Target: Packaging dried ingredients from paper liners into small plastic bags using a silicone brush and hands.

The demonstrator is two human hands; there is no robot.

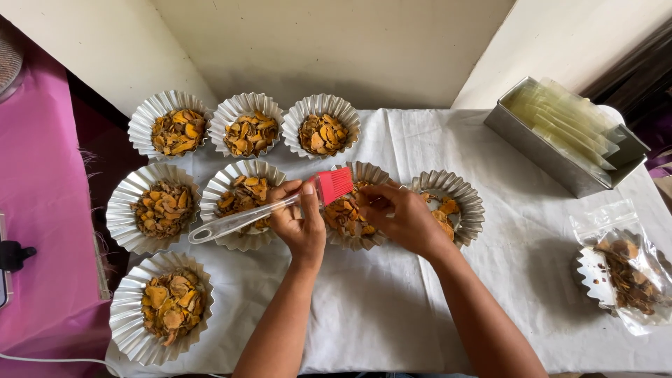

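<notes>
The fluted foil cup in hand sits near the middle of the bench, in the centre row, filled with orange and brown dried slices. The right hand lies over its right rim, fingers curled inward and pinching at the slices inside; exactly which piece they grip cannot be told. The left hand rests at the cup's left rim, closed around the clear handle of a pastry brush, whose red bristles hang just above the cup's far-left edge while the handle runs out leftward over the neighbouring cup.

To work this cup well, it seems best to keep the bristles low and close to the slices, let the right fingers lift or steady only one piece at a time, and hold the thin foil wall from tipping.

Just right of it stands a part-filled cup, touching or nearly so. Six more filled cups spread toward the bench's far-left corner and left edge, one near the front-left corner. A metal tin of clear bags sits at the far-right corner, and a bagged cup lies by the right edge on the white cloth.
</notes>
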